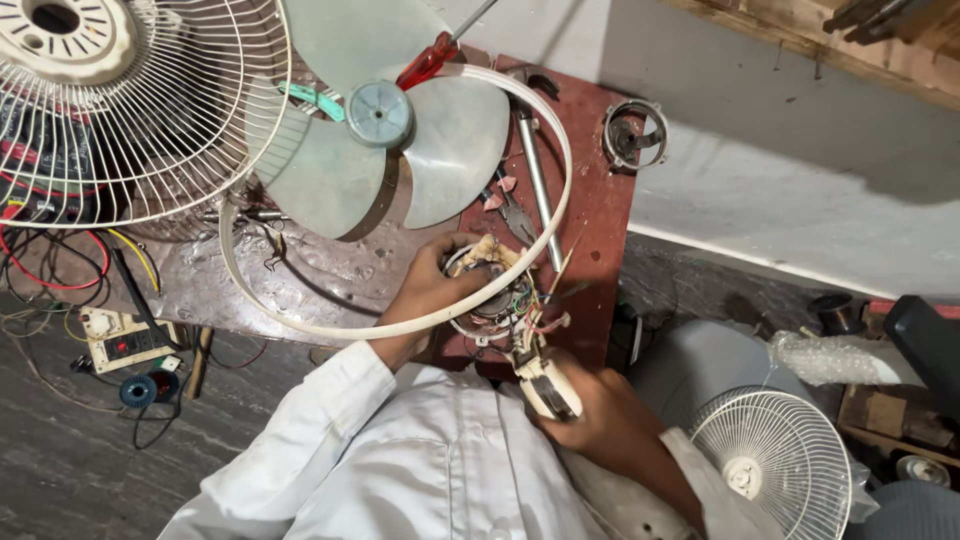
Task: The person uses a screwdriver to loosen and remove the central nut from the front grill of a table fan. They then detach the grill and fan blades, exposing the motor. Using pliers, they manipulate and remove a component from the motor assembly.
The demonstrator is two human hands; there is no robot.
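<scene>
We are gripping a cream plastic housing (548,385) in our right hand (600,420), close to our chest. Just beyond, our left hand (432,285) is cupping the fan motor (495,295) with its loose coloured wires at the near edge of the table (590,220). Farther out, a white ring (400,328) is encircling the pale fan blade (380,140), and a red-handled screwdriver (428,60) is lying across it.

Fan blade (385,150), wire guard (130,110), red screwdriver (428,60).
</scene>
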